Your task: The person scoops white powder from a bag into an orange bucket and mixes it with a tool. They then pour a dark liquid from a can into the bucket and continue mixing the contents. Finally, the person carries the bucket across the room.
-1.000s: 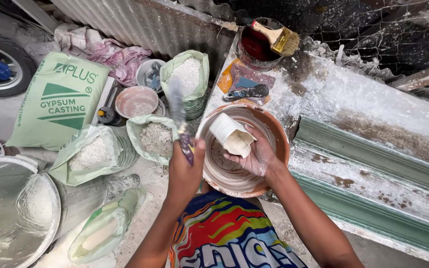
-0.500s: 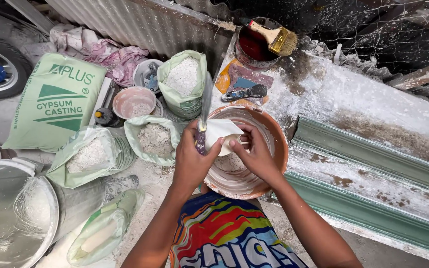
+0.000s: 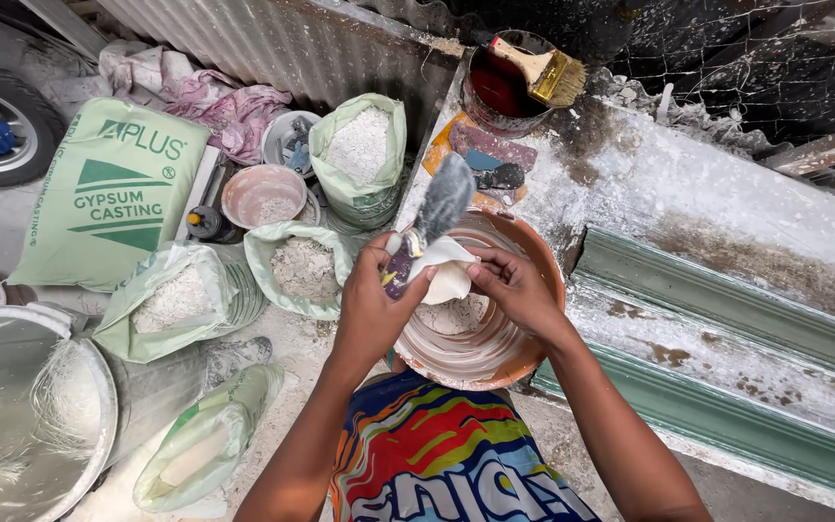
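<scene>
A dusty yard floor holds bags of white powder, and a white, stained bench runs along the right side.

Over an orange bowl at the near end of the bench, two hands meet. The left hand is closed around the handle of a spatula, whose grey blade points up and away. The right hand pinches a white scrap against the tool, just above the bowl. The blade looks mostly wiped, though some grey smear is left on it. A little white powder lies in the bottom of the bowl, so it seems no mix is made yet.

Far on the bench stands a dark red pot with a brush resting across it. To the left sit open bags of powder, a pink bowl and a big green sack. A shiny basin is near the left edge.
</scene>
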